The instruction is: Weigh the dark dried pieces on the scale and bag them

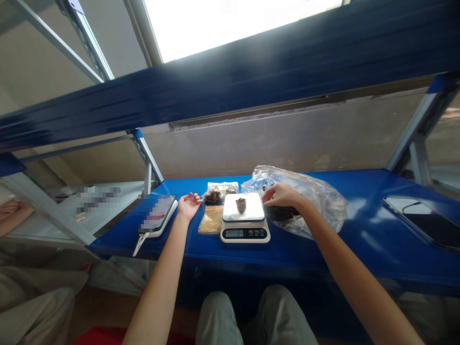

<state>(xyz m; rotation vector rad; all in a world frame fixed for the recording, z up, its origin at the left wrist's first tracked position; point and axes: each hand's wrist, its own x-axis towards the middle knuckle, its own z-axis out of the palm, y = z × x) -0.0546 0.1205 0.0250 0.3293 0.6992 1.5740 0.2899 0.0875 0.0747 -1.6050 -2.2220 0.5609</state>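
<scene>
A white digital kitchen scale [230, 235] stands near the front of the blue shelf, its display lit. On its plate is a small brown cup [240, 206] with dark bits at the top. My right hand [283, 195] is just right of the plate, fingers pinched, above an opened clear plastic bag [327, 203] of dark dried material [282, 213]. Whatever the fingertips hold is too small to make out. My left hand [189, 206] rests palm up left of the scale, loosely curled and holding nothing. Near it lies a flat packet of tan material [211, 220].
A clear bag with dark clumps [214, 194] lies behind the packet. On the left is a phone [163, 215] on a white block; a dark tablet or phone [424, 220] lies at right. A blue beam [230, 72] crosses overhead. Another person's arm [16, 218] shows far left.
</scene>
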